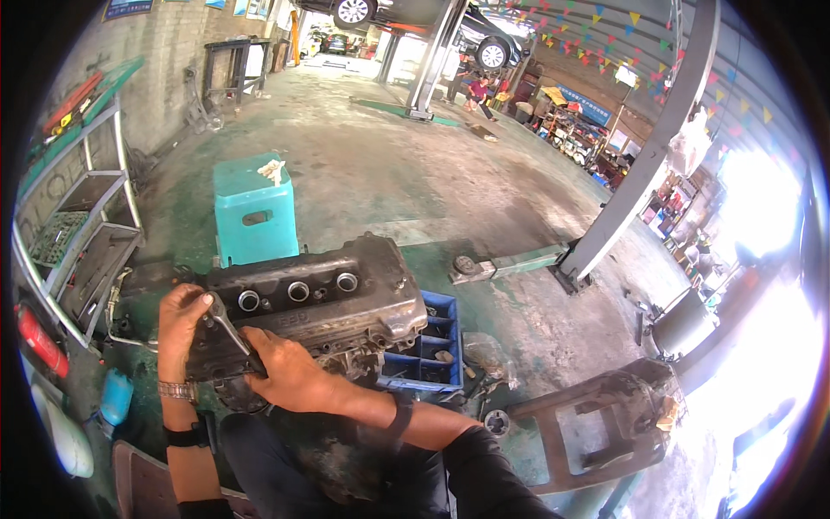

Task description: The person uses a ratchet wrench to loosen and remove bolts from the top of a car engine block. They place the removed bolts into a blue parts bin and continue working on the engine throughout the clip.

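Note:
In front of me stands a grimy engine with a dark valve cover (380, 281), three round plug wells showing along its top. My right hand (285, 370) is wrapped round the handle of a ratchet wrench (228, 325), which slants across the cover's near left side. At the other end of the tool my left hand (178, 322) is closed round the ratchet head, thumb on top. What lies under the head is hidden by the left fingers.
A turquoise stool (232, 233) stands behind the engine, a glove-like cloth on it. Right of the engine are a blue divided crate (417, 386) and a lift arm (527, 259) by its post. A brown metal frame (553, 450) lies near right; a metal rack (130, 195) stands left.

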A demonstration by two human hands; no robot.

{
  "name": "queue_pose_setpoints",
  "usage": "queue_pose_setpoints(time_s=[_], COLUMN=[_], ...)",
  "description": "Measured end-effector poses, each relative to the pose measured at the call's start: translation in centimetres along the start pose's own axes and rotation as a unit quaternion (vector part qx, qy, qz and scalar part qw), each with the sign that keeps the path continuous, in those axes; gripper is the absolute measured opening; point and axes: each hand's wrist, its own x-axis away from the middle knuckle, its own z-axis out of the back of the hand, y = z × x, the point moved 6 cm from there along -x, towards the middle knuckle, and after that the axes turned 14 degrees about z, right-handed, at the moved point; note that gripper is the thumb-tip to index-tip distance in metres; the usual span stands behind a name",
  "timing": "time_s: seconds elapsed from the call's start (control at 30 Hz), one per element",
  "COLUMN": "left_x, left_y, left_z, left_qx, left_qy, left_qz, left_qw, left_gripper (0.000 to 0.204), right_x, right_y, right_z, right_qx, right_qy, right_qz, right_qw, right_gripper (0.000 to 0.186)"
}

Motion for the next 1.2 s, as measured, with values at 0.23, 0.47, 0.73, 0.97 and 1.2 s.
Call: queue_pose_setpoints(time_s=[0.23, 0.47, 0.73, 0.97, 1.2], left_x=[-0.1, 0.9, 1.5, 2.5, 1.9], left_y=[-0.4, 0.4, 1.1, 1.3, 0.6], left_z=[0.0, -0.3, -0.5, -0.2, -0.5], left_qx=[-0.008, -0.095, -0.096, -0.112, 0.043], left_qy=[0.005, 0.028, 0.047, 0.111, 0.062], left_qz=[-0.022, -0.056, -0.050, 0.005, -0.009], left_qw=[1.000, 0.994, 0.993, 0.987, 0.997], left_gripper=[0.014, 0.024, 0.037, 0.041, 0.050], right_x=[0.8, -0.2, -0.5, -1.3, -4.5], right_y=[0.4, 1.9, 2.4, 0.5, 1.0], right_z=[-1.4, 0.1, 0.7, 4.1, 9.8], right_qx=[-0.020, 0.027, 0.025, 0.012, 0.147], right_qy=[-0.024, -0.027, -0.001, 0.044, -0.005], right_qz=[-0.063, -0.102, -0.066, 0.030, 0.077], right_qw=[0.998, 0.994, 0.998, 0.998, 0.986], right_gripper=[0.067, 0.028, 0.023, 0.024, 0.023])
